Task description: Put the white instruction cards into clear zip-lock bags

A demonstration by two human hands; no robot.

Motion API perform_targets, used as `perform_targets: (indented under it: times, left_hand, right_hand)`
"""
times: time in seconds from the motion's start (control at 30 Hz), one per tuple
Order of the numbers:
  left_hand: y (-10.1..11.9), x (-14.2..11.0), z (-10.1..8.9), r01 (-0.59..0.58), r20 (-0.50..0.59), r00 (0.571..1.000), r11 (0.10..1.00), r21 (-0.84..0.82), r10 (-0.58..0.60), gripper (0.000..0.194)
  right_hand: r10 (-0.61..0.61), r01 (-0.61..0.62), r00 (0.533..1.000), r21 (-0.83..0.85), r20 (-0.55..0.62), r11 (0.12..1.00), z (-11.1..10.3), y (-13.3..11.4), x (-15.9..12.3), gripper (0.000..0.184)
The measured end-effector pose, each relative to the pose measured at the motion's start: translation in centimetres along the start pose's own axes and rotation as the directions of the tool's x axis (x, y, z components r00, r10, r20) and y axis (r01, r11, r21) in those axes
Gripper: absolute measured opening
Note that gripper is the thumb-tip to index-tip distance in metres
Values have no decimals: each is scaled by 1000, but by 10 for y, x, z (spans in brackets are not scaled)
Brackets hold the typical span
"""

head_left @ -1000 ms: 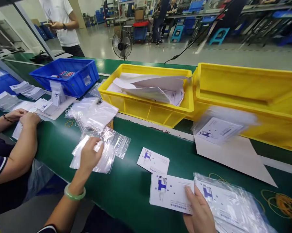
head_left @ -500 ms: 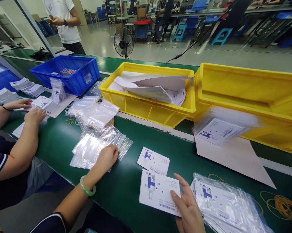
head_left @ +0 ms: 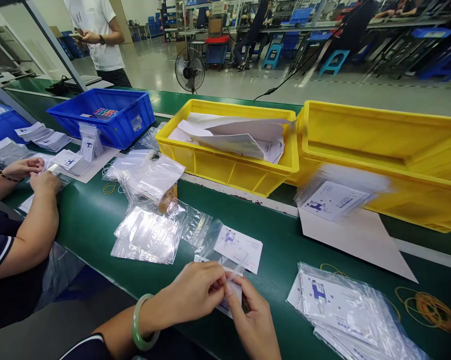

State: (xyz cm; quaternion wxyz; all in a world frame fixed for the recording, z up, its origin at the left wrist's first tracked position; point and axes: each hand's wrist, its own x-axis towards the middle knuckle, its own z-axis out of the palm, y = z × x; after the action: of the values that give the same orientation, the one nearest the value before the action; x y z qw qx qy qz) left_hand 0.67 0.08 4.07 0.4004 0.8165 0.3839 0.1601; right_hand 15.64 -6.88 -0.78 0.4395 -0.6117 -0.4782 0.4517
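Note:
My left hand and my right hand meet at the near edge of the green table, both pinched on a clear plastic bag and a white printed card. The card is mostly hidden behind my fingers, so I cannot tell how far it sits in the bag. Another white card lies flat just beyond, partly under the bag. A pile of empty clear bags lies to the left of my left hand. A stack of bagged cards lies to the right of my right hand.
Two yellow bins stand at the back, one with papers, one with bagged cards leaning on it. A blue bin is at far left. A co-worker's hands handle cards at left. Rubber bands lie at right. A person stands beyond.
My left hand left the bag pile carrying a clear bag and came to the middle. My right hand brought the card from the right; both hands now meet on bag and card.

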Motion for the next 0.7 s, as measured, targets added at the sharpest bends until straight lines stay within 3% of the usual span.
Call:
perform_targets:
  times: [0.13, 0.3, 0.53, 0.6, 0.7]
  left_hand:
    - [-1, -3, 10, -11, 8, 1000, 1000, -14, 11, 17]
    - [-1, -7, 9, 41, -74, 996, 997, -66, -46, 7]
    - [1, -11, 15, -50, -118, 991, 995, 84, 59, 16]
    - [-1, -11, 16, -68, -163, 982, 988, 139, 91, 17]
    - [-5, -10, 14, -17, -320, 943, 972, 233, 93, 18]
  right_hand:
    - [-11, 10, 1000, -39, -12, 999, -2, 2, -5, 32]
    - [-60, 55, 998, -134, -34, 989, -3, -6, -6, 29]
    - [-186, 181, 983, -246, 3, 952, 0, -17, -3, 27]
    - [-190, 191, 981, -251, 27, 949, 1, -16, -4, 28]
    - [-209, 204, 978, -287, 11, 936, 2, -12, -8, 30]
